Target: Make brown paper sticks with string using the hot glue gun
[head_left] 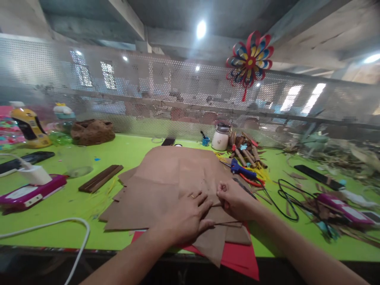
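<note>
A stack of brown kraft paper sheets point(160, 174) lies across the middle of the table, the top one creased with fold lines. My left hand point(190, 213) rests flat on the top sheet near its front edge, fingers stretched out, a ring on one finger. Over the right side of the stack my right hand point(233, 196) is closed, fingertips curled together; anything between them is too small to make out. Red paper point(240, 257) sticks out from under the brown sheets at the front. Just beyond my right hand lies a dark, slim tool point(245, 187), partly hidden.
A blue glue gun point(242, 169) and rolled brown paper pieces point(252, 156) lie back right, near a white jar point(221, 137). Magenta power strips point(32, 194) sit at both sides. A white cable point(86, 229) crosses the front left. Folded brown strips point(101, 179) lie left.
</note>
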A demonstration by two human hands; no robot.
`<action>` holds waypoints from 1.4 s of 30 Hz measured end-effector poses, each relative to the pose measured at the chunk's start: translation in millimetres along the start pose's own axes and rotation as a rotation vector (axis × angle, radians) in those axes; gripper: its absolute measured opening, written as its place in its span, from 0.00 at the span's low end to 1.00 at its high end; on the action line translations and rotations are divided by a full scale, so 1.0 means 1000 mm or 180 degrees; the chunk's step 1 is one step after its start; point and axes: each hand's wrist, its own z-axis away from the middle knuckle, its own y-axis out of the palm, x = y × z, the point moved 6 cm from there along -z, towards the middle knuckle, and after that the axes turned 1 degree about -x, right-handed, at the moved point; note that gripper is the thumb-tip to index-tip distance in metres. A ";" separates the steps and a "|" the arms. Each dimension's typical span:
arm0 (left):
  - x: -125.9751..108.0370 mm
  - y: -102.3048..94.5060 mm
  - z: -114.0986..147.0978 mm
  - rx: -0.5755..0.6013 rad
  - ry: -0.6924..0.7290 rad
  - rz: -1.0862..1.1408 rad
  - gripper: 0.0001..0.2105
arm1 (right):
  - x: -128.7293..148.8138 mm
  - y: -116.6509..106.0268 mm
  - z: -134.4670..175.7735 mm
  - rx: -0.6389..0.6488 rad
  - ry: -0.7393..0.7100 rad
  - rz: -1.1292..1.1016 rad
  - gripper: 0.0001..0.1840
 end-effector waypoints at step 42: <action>0.003 0.006 0.007 -0.0079 0.0413 -0.0136 0.24 | 0.023 0.029 0.073 -0.0118 -0.1775 0.2790 0.21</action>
